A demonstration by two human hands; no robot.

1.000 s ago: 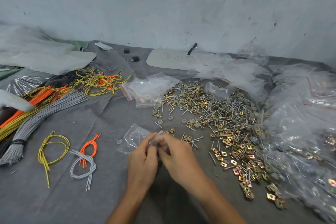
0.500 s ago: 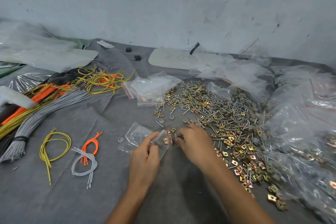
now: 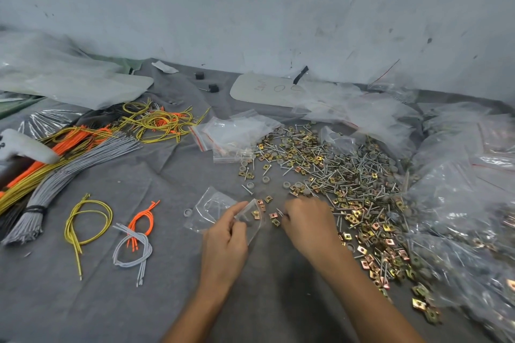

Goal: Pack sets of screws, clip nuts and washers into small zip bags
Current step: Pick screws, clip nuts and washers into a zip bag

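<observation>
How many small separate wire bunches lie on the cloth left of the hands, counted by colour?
Yellow bunch: 1
Orange bunch: 1
Grey bunch: 1
Total: 3

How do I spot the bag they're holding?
Find the heap of screws and clip nuts on the grey cloth. At its near left edge the left hand pinches a small zip bag; the clear bag beside it lies flat.
</observation>
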